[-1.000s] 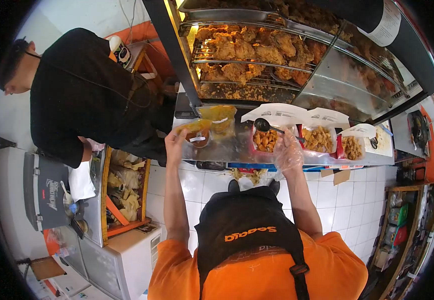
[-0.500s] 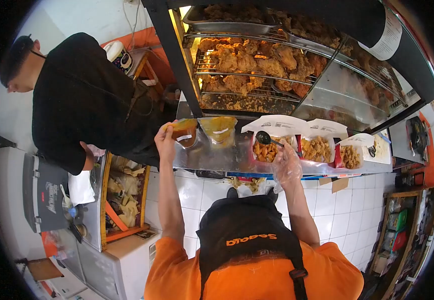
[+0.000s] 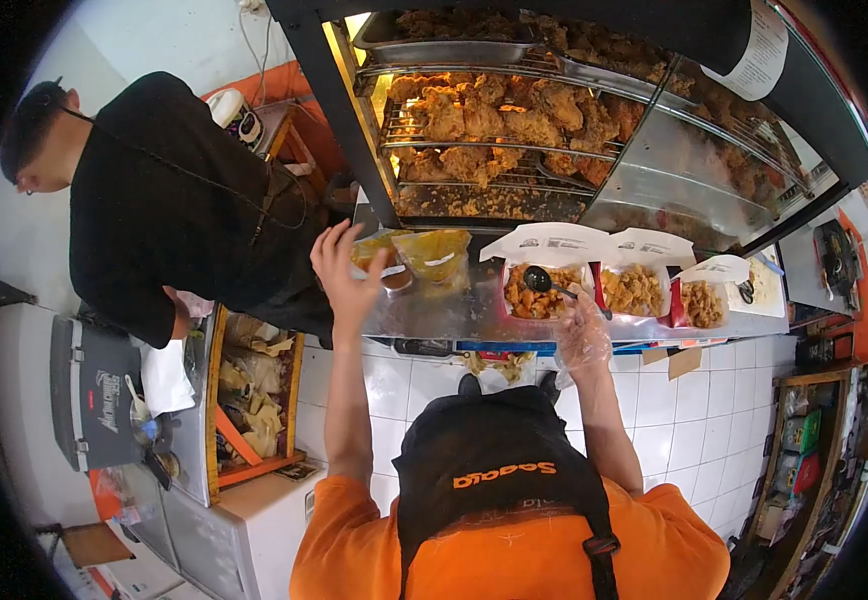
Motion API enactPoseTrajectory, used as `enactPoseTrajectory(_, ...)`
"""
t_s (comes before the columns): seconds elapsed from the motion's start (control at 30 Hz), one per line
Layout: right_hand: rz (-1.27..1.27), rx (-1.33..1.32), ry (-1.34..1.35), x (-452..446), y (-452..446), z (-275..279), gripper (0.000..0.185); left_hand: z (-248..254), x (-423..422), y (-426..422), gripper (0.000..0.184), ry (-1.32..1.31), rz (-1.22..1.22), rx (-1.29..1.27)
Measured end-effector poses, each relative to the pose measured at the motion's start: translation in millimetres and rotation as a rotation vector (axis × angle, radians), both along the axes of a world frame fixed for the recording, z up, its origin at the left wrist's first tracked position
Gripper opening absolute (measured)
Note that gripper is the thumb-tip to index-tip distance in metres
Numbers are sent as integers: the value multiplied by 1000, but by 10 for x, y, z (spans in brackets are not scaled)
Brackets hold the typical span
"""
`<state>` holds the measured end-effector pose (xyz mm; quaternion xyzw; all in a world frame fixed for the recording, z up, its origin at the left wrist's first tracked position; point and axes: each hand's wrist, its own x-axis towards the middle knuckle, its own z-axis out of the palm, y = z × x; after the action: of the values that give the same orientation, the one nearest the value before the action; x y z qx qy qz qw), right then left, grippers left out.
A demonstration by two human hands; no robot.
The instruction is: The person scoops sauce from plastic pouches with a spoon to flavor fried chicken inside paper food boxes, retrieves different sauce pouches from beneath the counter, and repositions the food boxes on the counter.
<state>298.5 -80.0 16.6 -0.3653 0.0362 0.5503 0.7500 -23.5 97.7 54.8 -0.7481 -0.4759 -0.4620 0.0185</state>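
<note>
My left hand (image 3: 346,272) is raised with its fingers spread, in front of a sauce bag (image 3: 379,250) that it partly hides. Beside that bag lies a second yellowish bag (image 3: 436,258) on the metal counter (image 3: 424,318). In a clear plastic glove, my right hand (image 3: 584,333) grips a black spoon (image 3: 537,279), whose bowl is over the leftmost box of chicken pieces (image 3: 524,302). To the right stand a middle open box of pieces (image 3: 634,291) and a smaller one (image 3: 701,304), both with white paper lids raised.
Behind the counter, a glass display cabinet (image 3: 594,205) holds fried chicken on racks. A person in black (image 3: 174,200) stands at the left. Below them are a shelf of packaging (image 3: 254,385) and a grey case (image 3: 104,390). Another shelf (image 3: 804,450) stands at the right.
My left hand held a sauce bag and set it down farther left on the counter; its fingers are now spread off it. My right hand and the spoon have shifted slightly right and down.
</note>
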Motion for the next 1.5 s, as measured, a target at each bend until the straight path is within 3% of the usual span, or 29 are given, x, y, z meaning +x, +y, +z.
enactPoseTrajectory(0.13,13,12,30,-3,-45,-14,21,223,330,-82,31,364,-69,98)
enactPoseTrajectory(0.3,-33,3,34,-53,-90,89,25,103,379,-101,12,114,-124,12)
enactPoseTrajectory(0.57,-90,-18,0,40,-328,37,29,22,-71,-160,11,173,-48,-98)
enactPoseTrajectory(0.67,-140,-44,14,91,-439,89,21,-16,-160,-221,13,108,-73,-152)
enactPoseTrajectory(0.83,-179,34,35,272,-662,76,22,-79,-227,-447,47,186,-47,-146)
enactPoseTrajectory(1.1,-193,-20,45,494,-1272,176,24,-270,32,-1351,47,-71,109,-59)
enactPoseTrajectory(1.17,-166,-28,-10,505,-1554,186,23,-569,117,-1823,46,-233,136,-228)
enactPoseTrajectory(1.27,-119,-119,7,553,-2050,-167,23,-1451,103,-2775,44,-290,189,-497)
enactPoseTrajectory(1.37,-40,-272,86,484,-2503,-615,23,-2417,62,-4061,47,-529,89,-1069)
enactPoseTrajectory(1.4,-8,-330,106,425,-2608,-750,24,-2282,168,-4476,54,-391,108,-1309)
enactPoseTrajectory(1.43,26,-375,125,347,-2688,-902,24,-2128,249,-4753,61,-255,-60,-1481)
enactPoseTrajectory(1.47,59,-424,143,253,-2760,-1054,25,-2478,180,-5126,67,-2,-214,-1379)
enactPoseTrajectory(1.5,95,-479,159,153,-2819,-1181,26,-2409,249,-5349,74,157,-148,-1419)
